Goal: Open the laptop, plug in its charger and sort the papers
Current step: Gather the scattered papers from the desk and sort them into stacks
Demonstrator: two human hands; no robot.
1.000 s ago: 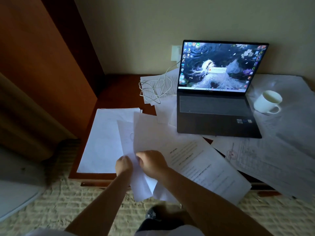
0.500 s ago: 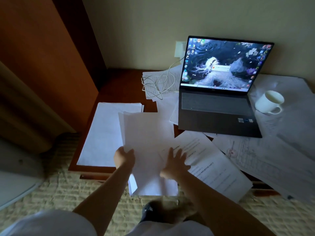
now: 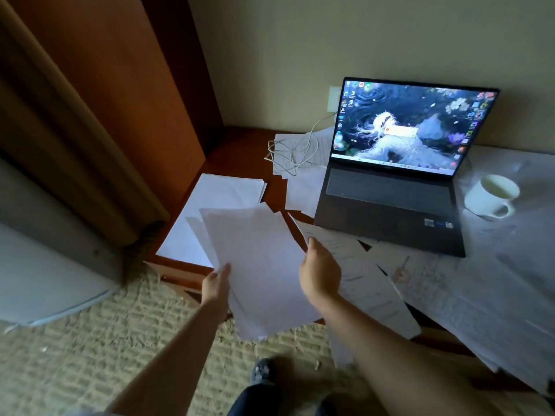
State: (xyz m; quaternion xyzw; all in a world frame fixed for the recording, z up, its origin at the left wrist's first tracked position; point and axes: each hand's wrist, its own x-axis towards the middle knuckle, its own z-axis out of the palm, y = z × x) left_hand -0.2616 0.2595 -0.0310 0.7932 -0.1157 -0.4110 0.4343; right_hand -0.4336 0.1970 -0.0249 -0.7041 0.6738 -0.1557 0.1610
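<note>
The laptop stands open on the desk with its screen lit. A white charger cable loops on papers left of it and runs up to a wall socket. I hold a few blank sheets above the desk's front edge. My left hand grips their left edge. My right hand holds their right edge, fingers hidden behind the paper. A neat white stack lies at the desk's left end. Printed sheets are strewn in front of and right of the laptop.
A white mug stands on papers to the right of the laptop. A wooden cabinet rises on the left beside the dark wooden desk. Woven carpet covers the floor, and my shoe shows below.
The held sheets have tilted and shifted left toward the stack. My right hand moved from lying flat on the papers to holding the sheets' right edge. The camera view swung left.
</note>
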